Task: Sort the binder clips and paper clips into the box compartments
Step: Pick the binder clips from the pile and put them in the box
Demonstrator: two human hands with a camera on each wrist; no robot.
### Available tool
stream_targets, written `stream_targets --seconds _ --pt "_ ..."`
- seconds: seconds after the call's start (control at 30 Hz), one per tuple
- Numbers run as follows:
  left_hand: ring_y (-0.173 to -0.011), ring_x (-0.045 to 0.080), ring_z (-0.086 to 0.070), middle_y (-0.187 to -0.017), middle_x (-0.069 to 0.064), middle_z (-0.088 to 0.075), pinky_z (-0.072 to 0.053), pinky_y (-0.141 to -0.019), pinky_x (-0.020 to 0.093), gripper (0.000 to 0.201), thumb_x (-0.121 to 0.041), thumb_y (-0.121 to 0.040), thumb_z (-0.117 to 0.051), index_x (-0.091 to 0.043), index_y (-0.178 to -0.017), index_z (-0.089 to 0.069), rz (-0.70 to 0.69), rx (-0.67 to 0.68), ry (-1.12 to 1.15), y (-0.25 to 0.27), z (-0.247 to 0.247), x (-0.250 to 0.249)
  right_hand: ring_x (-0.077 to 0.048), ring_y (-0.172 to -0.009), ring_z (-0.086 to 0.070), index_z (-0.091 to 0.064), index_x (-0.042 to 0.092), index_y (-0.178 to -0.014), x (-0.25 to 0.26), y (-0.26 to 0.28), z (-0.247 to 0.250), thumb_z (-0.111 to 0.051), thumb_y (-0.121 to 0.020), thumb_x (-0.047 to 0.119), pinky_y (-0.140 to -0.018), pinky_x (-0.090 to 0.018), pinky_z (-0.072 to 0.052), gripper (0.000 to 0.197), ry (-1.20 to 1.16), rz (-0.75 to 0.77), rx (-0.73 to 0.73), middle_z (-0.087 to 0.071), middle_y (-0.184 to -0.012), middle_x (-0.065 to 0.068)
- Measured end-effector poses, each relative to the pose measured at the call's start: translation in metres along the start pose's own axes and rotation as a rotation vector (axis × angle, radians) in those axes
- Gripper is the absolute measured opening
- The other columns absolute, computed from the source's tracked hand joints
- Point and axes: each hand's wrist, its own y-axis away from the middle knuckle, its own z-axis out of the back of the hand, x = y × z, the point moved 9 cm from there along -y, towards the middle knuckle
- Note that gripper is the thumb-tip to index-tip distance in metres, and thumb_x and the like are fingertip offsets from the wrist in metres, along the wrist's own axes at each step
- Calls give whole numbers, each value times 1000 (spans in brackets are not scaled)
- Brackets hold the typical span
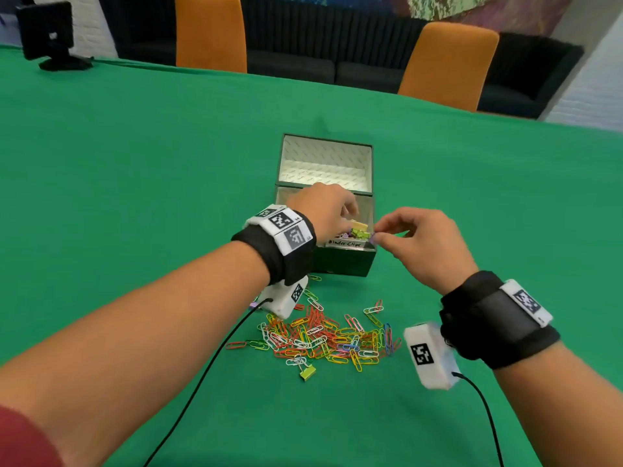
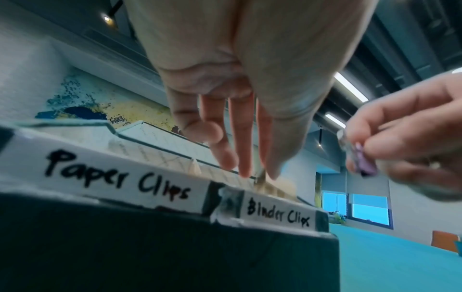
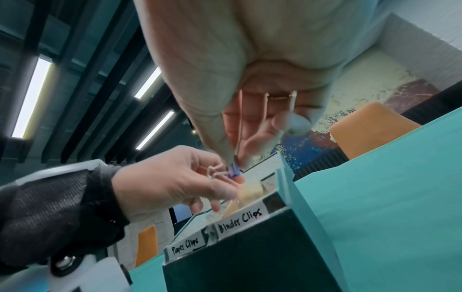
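Note:
A dark green box (image 1: 340, 264) stands open, its front rim labelled "Paper Clips" (image 2: 115, 175) and "Binder Clips" (image 2: 277, 215). Over the binder-clip side hangs my left hand (image 1: 349, 219), its thumb and fingertips meeting on the wire handle of a yellow binder clip (image 1: 359, 225). More binder clips lie in that compartment beneath it. At the box's front right corner my right hand (image 1: 377, 232) pinches a purple binder clip (image 1: 373, 236), seen close in the wrist views (image 2: 363, 164) (image 3: 233, 170). The paper-clip compartment is hidden behind my left wrist.
A pile of coloured paper clips (image 1: 330, 338) lies on the green table (image 1: 135, 163) in front of the box, with a green binder clip (image 1: 307, 371) at its near edge. The box's lid (image 1: 325, 160) stands up behind. Two orange chairs (image 1: 210, 32) and a black device (image 1: 47, 32) are at the far edge.

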Motion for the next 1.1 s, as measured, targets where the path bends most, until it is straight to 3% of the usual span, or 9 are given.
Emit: stream_targets --seconds 0.17,0.33,0.5,0.63,0.73,0.8,0.87,0.93,1.1 --pt "-91 11 -61 -99 -10 -67 -50 -81 30 16 -30 -87 -63 -30 -103 -65 -20 -26 31 15 9 4 -1 -54 -53 -71 27 -78 15 -5 17 -74 -78 25 -58 -13 -40 3 -115 50 -217 -69 -75 19" --pt "-80 10 -61 -85 -13 -67 -49 -75 28 11 -27 -85 -59 -32 -91 -66 18 -42 23 47 19 21 10 -59 -55 -71 24 -78 27 -24 0 -72 -78 23 -61 -5 -39 2 -114 69 -154 -69 -75 14" --pt "-78 15 -63 -76 -12 -67 -53 -76 33 9 -26 -82 -59 -31 -85 -66 141 38 -20 74 11 55 3 -70 -59 -73 23 -81 25 -38 -16 -71 -81 26 -76 -25 -53 4 -48 57 -114 -70 -80 12" --pt "-75 14 -64 -70 -13 -67 -54 -75 33 8 -27 -80 -58 -33 -78 -63 212 104 -59 89 1 82 -21 -106 -60 -74 27 -92 16 -33 -30 -67 -85 37 -93 -36 -48 14 87 58 -35 -72 -102 4" --pt "-79 14 -63 -74 -15 -65 -51 -76 30 7 -29 -79 -62 -35 -81 -62 238 176 -99 98 -9 98 -12 -91 -58 -74 25 -89 32 -7 -34 -64 -88 33 -81 -27 -43 12 9 197 -70 -69 -88 13" --pt "-79 13 -61 -76 -16 -65 -48 -72 27 9 -33 -76 -67 -34 -84 -64 228 239 -138 104 -17 103 -3 -73 -59 -74 24 -87 43 16 -56 -67 -88 29 -71 -20 -44 9 -78 247 136 -68 -79 16" --pt "-77 11 -60 -79 -17 -66 -46 -68 25 19 -42 -72 -73 -32 -85 -64 215 295 -186 110 -25 104 -2 -74 -63 -76 26 -88 51 46 -91 -70 -86 33 -71 -17 -48 9 -53 290 458 -72 -79 14" --pt "-77 12 -60 -81 -16 -66 -48 -69 26 28 -50 -67 -76 -32 -84 -63 206 341 -226 113 -32 105 -2 -75 -64 -76 30 -88 51 74 -121 -73 -81 41 -75 -22 -51 14 43 321 710 -73 -81 13" --pt "-74 14 -62 -74 -13 -65 -50 -67 28 29 -49 -65 -80 -27 -78 -65 201 377 -231 113 -42 106 -6 -83 -61 -69 40 -101 61 104 -152 -75 -69 54 -76 -35 -52 35 246 450 911 -68 -86 19"
